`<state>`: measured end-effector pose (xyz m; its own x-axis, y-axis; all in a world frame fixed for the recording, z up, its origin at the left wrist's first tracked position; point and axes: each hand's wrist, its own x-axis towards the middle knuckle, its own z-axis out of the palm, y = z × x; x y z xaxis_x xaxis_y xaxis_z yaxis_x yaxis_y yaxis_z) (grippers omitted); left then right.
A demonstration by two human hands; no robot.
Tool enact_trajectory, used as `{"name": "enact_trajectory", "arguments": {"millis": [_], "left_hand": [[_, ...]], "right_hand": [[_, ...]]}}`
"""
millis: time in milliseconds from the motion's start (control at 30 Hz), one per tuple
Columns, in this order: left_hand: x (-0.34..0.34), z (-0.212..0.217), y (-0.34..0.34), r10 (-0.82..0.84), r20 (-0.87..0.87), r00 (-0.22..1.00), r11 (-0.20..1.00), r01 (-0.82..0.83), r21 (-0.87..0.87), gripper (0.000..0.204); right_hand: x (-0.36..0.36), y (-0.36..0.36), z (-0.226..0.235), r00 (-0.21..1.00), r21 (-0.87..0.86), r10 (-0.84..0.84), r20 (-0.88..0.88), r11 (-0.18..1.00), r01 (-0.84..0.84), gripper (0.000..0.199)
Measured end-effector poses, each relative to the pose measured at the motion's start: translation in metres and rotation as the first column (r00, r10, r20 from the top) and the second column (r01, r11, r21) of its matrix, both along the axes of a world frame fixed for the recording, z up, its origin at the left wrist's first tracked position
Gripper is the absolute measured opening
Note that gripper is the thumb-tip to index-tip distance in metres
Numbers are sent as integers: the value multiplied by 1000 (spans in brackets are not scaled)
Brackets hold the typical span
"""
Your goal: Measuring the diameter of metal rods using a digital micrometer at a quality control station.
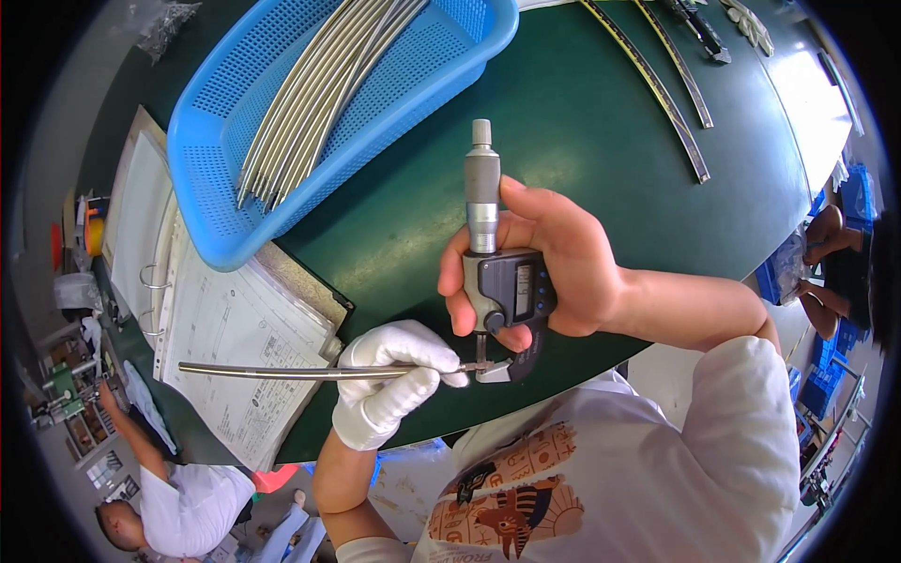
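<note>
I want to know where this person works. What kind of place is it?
Probably a factory or workshop checking bench. The right hand holds a digital micrometer on a thin metal rod held by the gloved left hand. More rods fill a blue basket.

dark green worktable (pixel 601 141), sunlit corner

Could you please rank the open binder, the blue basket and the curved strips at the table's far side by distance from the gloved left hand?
From the left hand:
1. Open binder, just to its left.
2. Blue basket, up and left.
3. Curved strips, far upper right.
</note>
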<state>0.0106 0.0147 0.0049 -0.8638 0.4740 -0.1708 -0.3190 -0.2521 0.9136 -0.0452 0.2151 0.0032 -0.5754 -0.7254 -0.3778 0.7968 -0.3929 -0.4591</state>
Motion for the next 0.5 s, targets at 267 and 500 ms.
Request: {"name": "enact_trajectory", "arguments": {"millis": [267, 500], "left_hand": [[1, -1, -1, -6, -12, 1000, 1000, 6, -13, 13], [1, -1, 0, 2, -10, 1000, 1000, -2, 12, 14]], "right_hand": [[-1, -1, 1, 1000, 26, 11, -25, 1000, -10, 70], [1, 1, 3, 1000, -2, -7, -17, 1000, 7, 64]]}}
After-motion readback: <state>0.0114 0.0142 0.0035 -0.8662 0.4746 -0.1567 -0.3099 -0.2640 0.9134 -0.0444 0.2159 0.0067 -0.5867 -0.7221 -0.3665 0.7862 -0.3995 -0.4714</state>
